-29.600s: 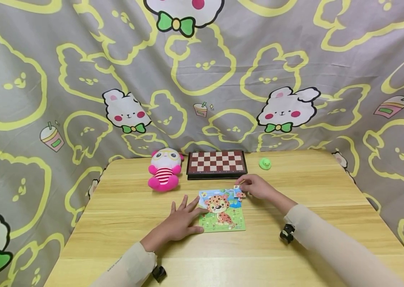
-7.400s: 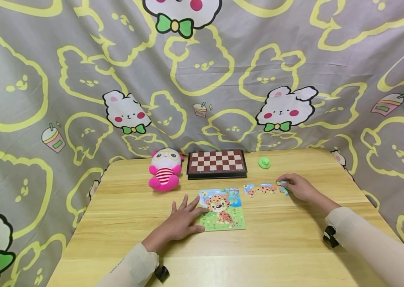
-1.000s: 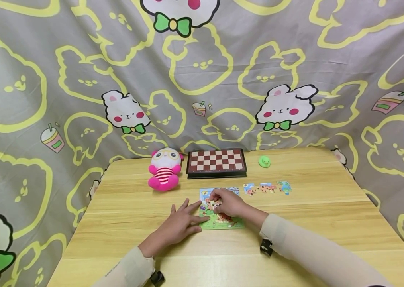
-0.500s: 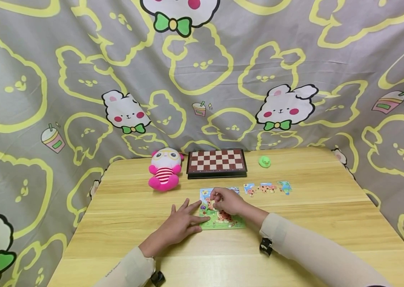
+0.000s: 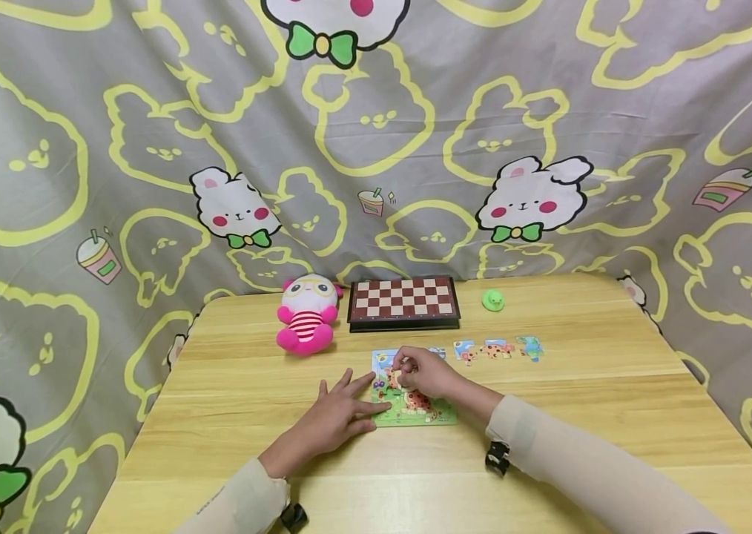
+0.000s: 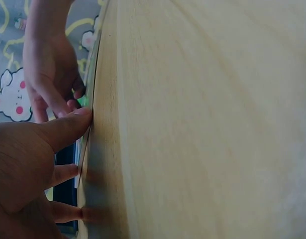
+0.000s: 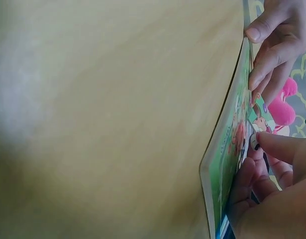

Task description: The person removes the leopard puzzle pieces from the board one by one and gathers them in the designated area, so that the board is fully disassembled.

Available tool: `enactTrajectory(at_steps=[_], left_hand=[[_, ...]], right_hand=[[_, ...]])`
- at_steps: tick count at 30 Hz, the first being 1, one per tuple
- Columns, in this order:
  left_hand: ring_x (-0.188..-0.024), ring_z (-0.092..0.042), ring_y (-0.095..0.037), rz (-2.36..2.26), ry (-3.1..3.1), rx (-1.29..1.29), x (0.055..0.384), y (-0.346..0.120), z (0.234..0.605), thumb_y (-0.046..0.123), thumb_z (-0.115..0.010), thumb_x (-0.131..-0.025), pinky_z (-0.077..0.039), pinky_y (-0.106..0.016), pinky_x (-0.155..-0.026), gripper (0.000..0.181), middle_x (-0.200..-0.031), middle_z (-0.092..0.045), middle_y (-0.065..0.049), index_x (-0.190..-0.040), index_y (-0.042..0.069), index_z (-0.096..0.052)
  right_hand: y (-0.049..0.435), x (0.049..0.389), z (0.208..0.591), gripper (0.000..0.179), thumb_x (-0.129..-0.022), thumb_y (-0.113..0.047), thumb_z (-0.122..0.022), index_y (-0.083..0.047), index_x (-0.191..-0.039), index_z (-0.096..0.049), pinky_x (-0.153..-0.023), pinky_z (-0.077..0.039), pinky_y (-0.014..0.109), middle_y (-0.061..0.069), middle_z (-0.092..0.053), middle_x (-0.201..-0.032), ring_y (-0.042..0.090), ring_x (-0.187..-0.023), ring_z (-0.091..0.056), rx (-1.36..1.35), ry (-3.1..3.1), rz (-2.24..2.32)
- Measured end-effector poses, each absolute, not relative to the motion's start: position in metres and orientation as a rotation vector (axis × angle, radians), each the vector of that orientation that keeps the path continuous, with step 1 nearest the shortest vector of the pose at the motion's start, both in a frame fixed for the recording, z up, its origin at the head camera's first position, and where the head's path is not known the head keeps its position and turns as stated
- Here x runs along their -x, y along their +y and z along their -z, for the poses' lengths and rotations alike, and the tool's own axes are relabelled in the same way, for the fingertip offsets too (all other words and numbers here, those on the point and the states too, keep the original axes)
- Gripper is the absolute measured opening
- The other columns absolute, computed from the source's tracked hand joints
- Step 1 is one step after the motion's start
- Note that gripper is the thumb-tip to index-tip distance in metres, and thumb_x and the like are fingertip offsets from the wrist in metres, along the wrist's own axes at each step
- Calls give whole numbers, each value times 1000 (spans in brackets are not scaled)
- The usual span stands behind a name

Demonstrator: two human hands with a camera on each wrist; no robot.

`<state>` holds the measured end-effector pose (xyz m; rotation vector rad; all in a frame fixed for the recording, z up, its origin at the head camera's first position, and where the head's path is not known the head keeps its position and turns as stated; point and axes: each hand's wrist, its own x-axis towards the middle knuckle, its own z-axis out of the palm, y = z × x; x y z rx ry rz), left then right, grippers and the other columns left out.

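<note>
A jigsaw puzzle (image 5: 423, 417) with a spotted leopard cub on green grass lies flat on the table. My left hand (image 5: 329, 417) rests at its left side, fingers spread, with fingertips on the edge and the grass part. Over the upper middle of the puzzle, my right hand (image 5: 426, 373) pinches a jigsaw piece (image 7: 262, 119) between thumb and fingers. That piece stands tilted up from the board in the right wrist view. The hand hides much of the cub's face. Three loose pieces, a left one (image 5: 464, 352), a middle one (image 5: 497, 349) and a blue-green one (image 5: 529, 348), lie in a row to the right.
Behind the puzzle stands a checkered chess box (image 5: 404, 302). A pink panda plush (image 5: 307, 315) sits to its left, a small green duck toy (image 5: 492, 300) to its right. A patterned curtain (image 5: 376, 133) hangs along the wooden table's (image 5: 236, 386) back.
Since the earliest frames, three pieces have come to lie in a row at the right, and my right hand has returned to the puzzle. Over the last second it has barely shifted; my left stays put.
</note>
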<state>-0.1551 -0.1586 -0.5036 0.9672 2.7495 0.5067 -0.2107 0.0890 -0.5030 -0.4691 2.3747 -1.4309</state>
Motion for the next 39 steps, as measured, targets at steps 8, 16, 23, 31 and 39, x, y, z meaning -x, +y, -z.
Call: enactTrajectory(at_steps=[8,16,23,31,39], left_hand=[[-150,-20,-57,-515,2744,-964,155,-158,502,44,-63,-101,-16,-90,-101,39,-168,-32,-8,-140,43,-63],[-150,-20,-56,-497,2746,-960,155,-158,502,45,-62,-101,-16,-89,-102,39,-168,-31,-8,-140,44,-62],[-150,-19,-57,-495,2747,-962,154,-159,501,44,-63,-101,-17,-89,-102,39,-168,-31,-8,-140,44,-63],[-150,-19,-56,-494,2750,-964,154,-159,502,45,-62,-101,-17,-89,-102,39,-168,-31,-8,-140,44,-63],[-150,-19,-57,-491,2744,-966,154,-159,502,45,-62,-102,-17,-89,-102,40,-169,-30,-8,-141,44,-61]], right_hand=[[94,210,503,11,-95,1,-68,-7,-103,-64,-67,-49,31,5,-63,-85,16,-74,-57,536,2375,1435],[102,208,504,12,-96,1,-66,-4,-106,-64,-72,-53,33,9,-65,-90,18,-79,-59,567,2350,1468],[107,208,506,12,-96,2,-66,-3,-107,-65,-69,-53,31,10,-64,-89,17,-76,-58,583,2338,1495],[114,205,506,11,-97,0,-65,-7,-106,-65,-68,-51,27,5,-64,-89,16,-77,-58,544,2349,1491],[125,203,505,11,-97,1,-65,-2,-108,-64,-67,-52,26,8,-64,-90,17,-78,-58,537,2369,1495]])
